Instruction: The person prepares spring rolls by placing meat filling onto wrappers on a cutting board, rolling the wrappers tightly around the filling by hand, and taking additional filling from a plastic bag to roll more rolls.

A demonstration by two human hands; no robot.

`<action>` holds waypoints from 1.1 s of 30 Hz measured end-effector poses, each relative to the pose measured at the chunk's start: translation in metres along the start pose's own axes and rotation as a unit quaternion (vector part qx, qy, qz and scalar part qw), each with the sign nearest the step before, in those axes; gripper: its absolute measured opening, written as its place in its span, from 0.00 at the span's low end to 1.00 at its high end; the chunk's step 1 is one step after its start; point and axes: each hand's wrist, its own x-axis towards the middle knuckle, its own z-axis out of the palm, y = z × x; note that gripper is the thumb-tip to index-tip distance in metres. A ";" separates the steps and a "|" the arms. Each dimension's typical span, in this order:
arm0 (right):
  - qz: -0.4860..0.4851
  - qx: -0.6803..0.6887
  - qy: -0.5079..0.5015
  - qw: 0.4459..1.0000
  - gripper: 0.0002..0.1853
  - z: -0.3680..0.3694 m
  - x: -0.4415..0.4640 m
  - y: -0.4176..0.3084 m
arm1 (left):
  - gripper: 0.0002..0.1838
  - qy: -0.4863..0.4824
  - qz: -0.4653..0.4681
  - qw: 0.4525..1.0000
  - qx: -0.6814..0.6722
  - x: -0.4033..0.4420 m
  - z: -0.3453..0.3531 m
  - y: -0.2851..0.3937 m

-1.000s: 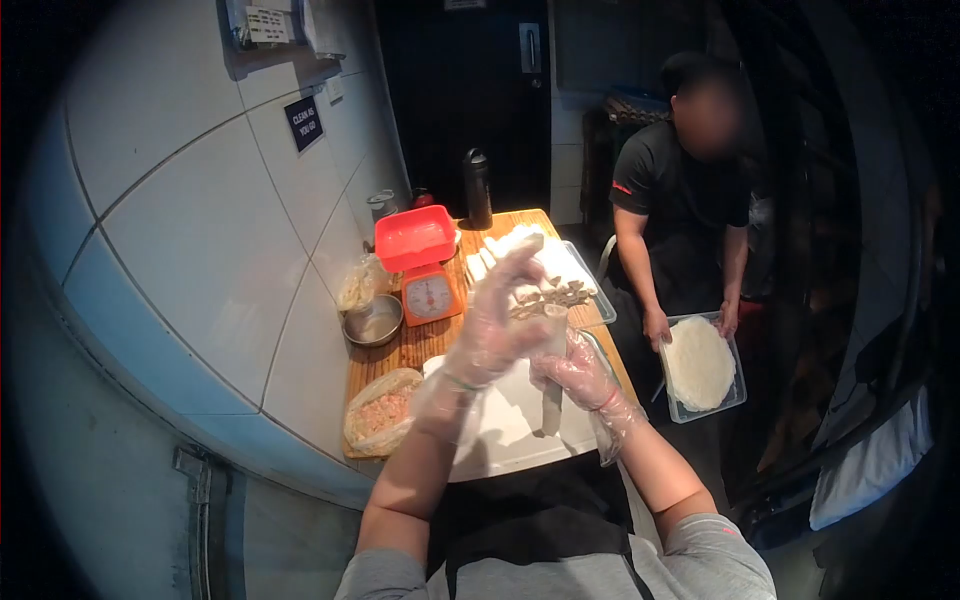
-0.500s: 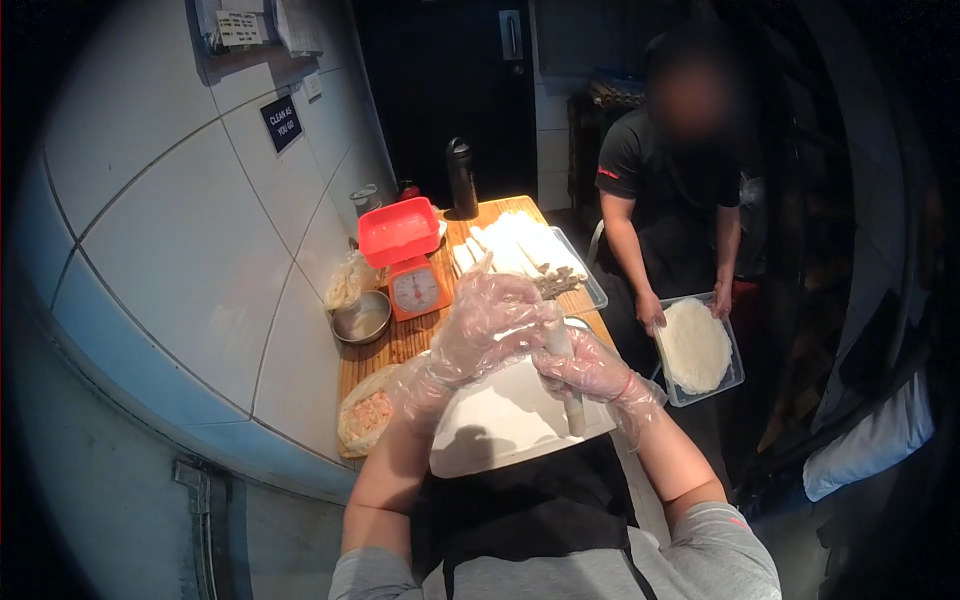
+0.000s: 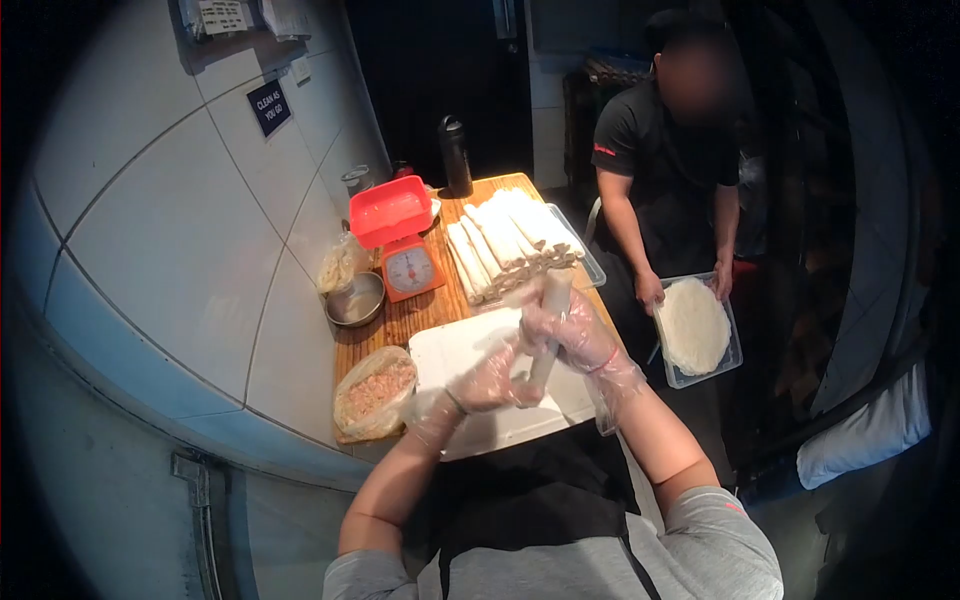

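Observation:
A long, pale uncooked spring roll (image 3: 556,292) is tilted in front of me, over the white tray (image 3: 470,345). My right hand (image 3: 575,330), in a clear plastic glove, is wrapped round its middle. My left hand (image 3: 492,382), gloved the same way, closes on its lower end; its fingertips are slightly blurred. Just beyond the tray lies a pile of similar rolls (image 3: 500,235), side by side on the wooden table. To the left of my left hand sits a plastic bag of pinkish minced filling (image 3: 378,392).
An orange kitchen scale (image 3: 410,270) with a red pan (image 3: 390,212) stands left, beside a metal bowl (image 3: 356,300). A black bottle (image 3: 454,157) stands at the back. On the right, a co-worker (image 3: 665,170) holds a clear container (image 3: 733,350) with round white wrappers (image 3: 697,325).
My hands have come down and towards me; the left has moved from the roll's upper part to its lower end. The pile and the filling bag show more fully. The co-worker's hands hardly moved.

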 end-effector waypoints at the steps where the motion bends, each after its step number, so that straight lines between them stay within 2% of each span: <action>1: -0.028 0.019 0.010 0.999 0.16 -0.002 0.002 0.002 | 0.43 -0.027 -0.080 0.991 -0.102 -0.008 0.008 0.002; 2: -0.061 0.054 -0.006 0.997 0.18 -0.005 0.002 0.002 | 0.41 -0.054 -0.159 0.965 -0.203 -0.015 0.015 0.004; 3: -0.080 0.057 0.036 0.995 0.19 -0.013 0.004 -0.001 | 0.38 -0.080 -0.235 0.921 -0.300 -0.019 0.020 0.005; 4: -0.098 0.060 0.077 0.990 0.19 -0.024 0.005 -0.004 | 0.32 -0.050 -0.201 0.947 -0.246 -0.021 0.013 0.004; 5: -0.115 0.063 0.118 0.984 0.19 -0.037 0.005 -0.007 | 0.36 -0.093 -0.180 0.977 -0.072 -0.017 -0.006 -0.001; 6: -0.152 0.054 0.163 0.973 0.18 -0.052 0.003 -0.012 | 0.40 -0.046 -0.151 0.987 -0.036 -0.021 -0.013 -0.011; 7: -0.188 0.046 0.206 0.959 0.17 -0.070 0.001 -0.015 | 0.43 0.000 -0.122 0.993 0.002 -0.026 -0.015 -0.019; 9: -0.219 0.049 0.225 0.948 0.15 -0.114 -0.005 -0.011 | 0.49 -0.016 -0.147 0.964 0.220 -0.027 -0.025 -0.001; 10: -0.198 -0.053 0.259 0.944 0.15 -0.122 -0.015 -0.007 | 0.51 -0.025 -0.155 0.932 0.328 -0.028 -0.029 0.005; 11: -0.172 -0.177 0.225 0.943 0.15 -0.129 -0.024 0.004 | 0.52 -0.024 -0.136 0.925 0.353 -0.031 -0.019 0.001; 13: -0.114 -0.414 0.143 0.892 0.15 -0.134 -0.042 0.028 | 0.54 -0.019 -0.098 0.909 0.404 -0.036 0.022 -0.007; 15: -0.111 -0.564 -0.007 0.818 0.14 -0.112 -0.052 0.035 | 0.51 -0.081 -0.105 0.918 0.375 -0.025 0.052 0.016; 18: -0.126 -0.663 -0.050 0.736 0.15 -0.113 -0.056 0.063 | 0.49 -0.075 -0.117 0.918 0.372 -0.014 0.085 0.010; 21: -0.059 -0.631 0.001 0.773 0.14 -0.123 -0.045 0.069 | 0.47 -0.063 -0.147 0.912 0.377 0.007 0.084 -0.025; 22: -0.043 -0.654 0.016 0.755 0.13 -0.123 -0.042 0.068 | 0.41 -0.009 -0.104 0.911 0.399 0.012 0.081 -0.040; 25: -0.060 -0.698 0.023 0.713 0.15 -0.120 -0.035 0.070 | 0.32 -0.056 -0.162 0.931 0.321 0.030 0.054 -0.057; 26: -0.066 -0.701 0.016 0.710 0.15 -0.118 -0.035 0.072 | 0.26 -0.036 -0.167 0.944 0.281 0.032 0.044 -0.055; 29: -0.086 -0.700 -0.003 0.709 0.18 -0.117 -0.035 0.077 | 0.25 -0.053 -0.181 0.938 0.292 0.000 0.019 -0.061; 30: -0.095 -0.695 -0.007 0.713 0.19 -0.118 -0.035 0.078 | 0.25 -0.038 -0.150 0.942 0.297 -0.010 0.014 -0.062; 33: -0.092 -0.690 -0.018 0.717 0.21 -0.121 -0.033 0.080 | 0.28 0.092 -0.070 0.958 0.264 -0.027 0.012 -0.070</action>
